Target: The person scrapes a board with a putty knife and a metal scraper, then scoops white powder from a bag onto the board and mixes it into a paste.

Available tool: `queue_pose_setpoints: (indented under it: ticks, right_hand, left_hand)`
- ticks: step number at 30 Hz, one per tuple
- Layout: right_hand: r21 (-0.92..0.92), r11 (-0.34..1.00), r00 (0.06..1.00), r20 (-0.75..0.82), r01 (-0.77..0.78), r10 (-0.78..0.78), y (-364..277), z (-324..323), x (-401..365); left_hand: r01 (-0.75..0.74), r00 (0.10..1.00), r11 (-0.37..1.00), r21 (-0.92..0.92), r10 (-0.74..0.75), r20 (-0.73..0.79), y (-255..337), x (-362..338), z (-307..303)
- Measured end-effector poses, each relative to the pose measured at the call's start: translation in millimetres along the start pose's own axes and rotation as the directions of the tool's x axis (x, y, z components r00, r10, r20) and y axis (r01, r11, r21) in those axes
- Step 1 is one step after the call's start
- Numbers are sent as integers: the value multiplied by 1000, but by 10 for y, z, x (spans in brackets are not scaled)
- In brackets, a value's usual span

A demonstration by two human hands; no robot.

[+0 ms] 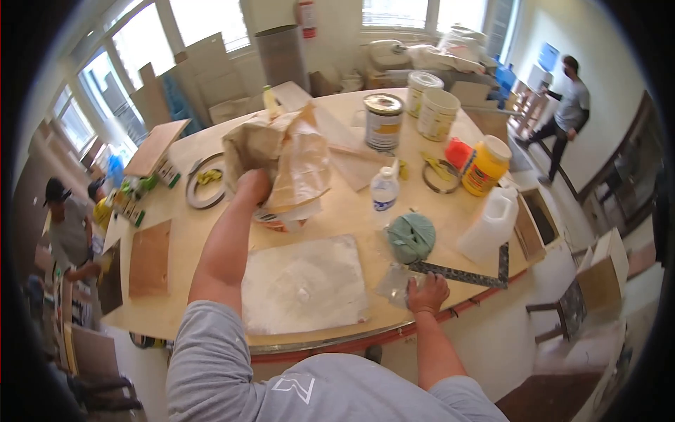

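Observation:
My left hand [254,186] reaches into the open mouth of a crumpled brown paper bag [299,158], and its fingers are hidden inside. The bag stands in or on a white and orange container [285,219]. By the table's near edge, my right hand [427,292] has its fingers curled at a clear plastic bag [394,285], apparently gripping it. Just above that hand lie a roll of green twine [411,238] and a dark metal carpenter's square [464,276]. Between my arms rests a white-dusted board [306,285].
Around the table [204,278] stand a paint can [384,121], white buckets [438,114], a yellow jar [486,165], a white jug [490,224] and a small bottle [384,188]. A coil of edging [205,184] lies left. People [569,105] are at right and left.

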State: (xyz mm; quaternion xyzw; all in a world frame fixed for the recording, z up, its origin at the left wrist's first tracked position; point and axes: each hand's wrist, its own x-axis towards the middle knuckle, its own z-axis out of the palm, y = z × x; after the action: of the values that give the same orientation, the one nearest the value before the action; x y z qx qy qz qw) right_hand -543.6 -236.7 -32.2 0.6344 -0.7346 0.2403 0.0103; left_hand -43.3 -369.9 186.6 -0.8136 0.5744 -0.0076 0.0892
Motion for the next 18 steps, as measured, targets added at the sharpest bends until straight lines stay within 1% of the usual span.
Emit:
queue_pose_setpoints:
  ticks: [1,4,5,8,11,14,17,18]
  right_hand:
    - [2,1000,1000,6,-13,13,-3,-5,3]
    - [17,1000,1000,-15,-6,7,0,0,17]
    - [15,1000,1000,4,-13,13,-4,-11,23]
    - [-12,999,999,16,-32,33,-34,-20,26]
    - [-35,999,999,4,-37,37,-14,50,7]
    - [-35,999,999,14,-35,35,-28,35,8]
    - [-40,998,999,36,-39,40,-30,28,7]
    - [-44,998,999,30,-34,35,-33,28,-5]
  left_hand:
    - [71,996,993,-97,-75,-43,63,-5,-18]
    - [-35,997,995,-96,28,-69,42,5,-88]
    - [-83,996,996,-24,82,-40,27,5,-129]
    - [8,997,986,-164,-22,-79,-55,47,-93]
    - [-14,995,975,-222,-8,-97,-94,41,-86]
    - [-159,986,980,-116,152,-68,-142,-13,-129]
    - [-233,968,966,-114,219,-120,-416,353,370]
    - [-246,957,945,-217,202,-206,-434,290,389]
